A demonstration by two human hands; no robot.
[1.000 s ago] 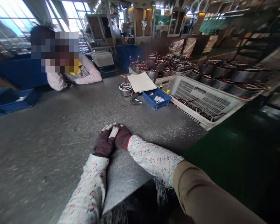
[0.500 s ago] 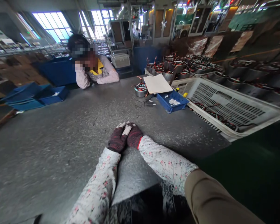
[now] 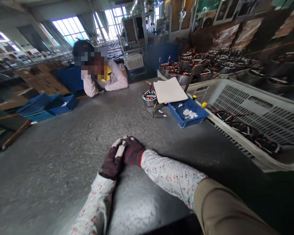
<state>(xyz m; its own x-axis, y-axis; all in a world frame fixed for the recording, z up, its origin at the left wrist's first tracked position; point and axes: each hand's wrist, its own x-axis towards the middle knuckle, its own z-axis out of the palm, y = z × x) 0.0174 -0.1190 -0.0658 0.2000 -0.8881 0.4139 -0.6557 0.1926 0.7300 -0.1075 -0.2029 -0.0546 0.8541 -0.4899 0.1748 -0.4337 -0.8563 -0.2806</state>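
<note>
My left hand [image 3: 112, 160] and my right hand [image 3: 133, 151] rest clasped together on the grey worktable [image 3: 63, 147], both in dark red knit gloves with floral sleeve covers up the forearms. Neither hand holds anything. The nearest objects lie far ahead: a small blue tray [image 3: 188, 112] with white bits in it, a white board [image 3: 169, 90] leaning over it, a wound metal stator [image 3: 150, 97], and a dark hand tool [image 3: 158, 114] on the table.
A person [image 3: 100, 76] leans on the far table edge, head propped on arms. A white slatted crate [image 3: 247, 111] with wound coils runs along the right. Many stators [image 3: 210, 63] stand behind it. Blue bins [image 3: 46, 106] are stacked at the left.
My clasped hands have stayed still on the table. The view has swung left and tipped down, so the crate and blue tray appear closer and the left blue bins have come into view.
</note>
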